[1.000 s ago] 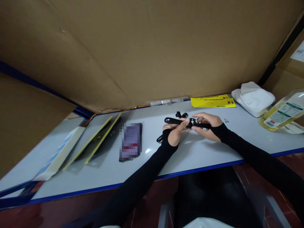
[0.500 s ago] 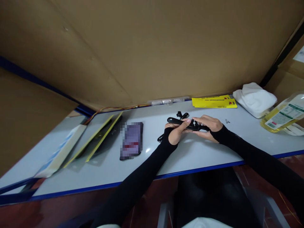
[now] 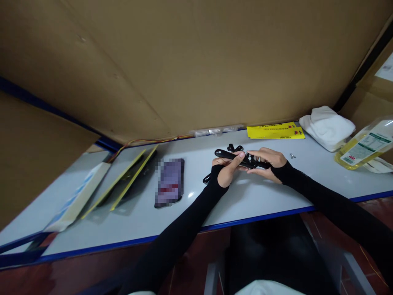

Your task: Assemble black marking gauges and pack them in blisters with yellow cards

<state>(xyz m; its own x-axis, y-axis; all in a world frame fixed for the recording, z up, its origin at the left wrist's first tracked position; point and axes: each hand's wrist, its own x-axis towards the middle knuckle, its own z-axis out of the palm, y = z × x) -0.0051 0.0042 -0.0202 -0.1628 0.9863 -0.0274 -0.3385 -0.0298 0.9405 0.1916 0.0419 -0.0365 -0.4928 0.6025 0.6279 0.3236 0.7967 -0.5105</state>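
Observation:
Both my hands hold a long black tool (image 3: pixel 225 155) just above the white table (image 3: pixel 251 196). My left hand (image 3: pixel 227 169) grips its left half, fingers curled round it. Closed on the right half is my right hand (image 3: pixel 265 161), thumb on top. Small white spots show on the tool between the hands. Another black part (image 3: pixel 234 148) lies on the table just behind the tool, and a black piece (image 3: pixel 206 179) pokes out below my left wrist. Both arms wear black sleeves.
A small metal piece (image 3: pixel 292 155) lies right of my right hand. Yellow cards (image 3: pixel 274 131), a white cloth (image 3: pixel 327 126) and an oil bottle (image 3: pixel 364 148) sit at the back right. A dark packet (image 3: pixel 170 182) and flat packages (image 3: pixel 123 182) lie left. Cardboard (image 3: pixel 196 61) walls the back.
The tool and both hands have shifted only slightly; the grip looks the same. The view has wobbled a little.

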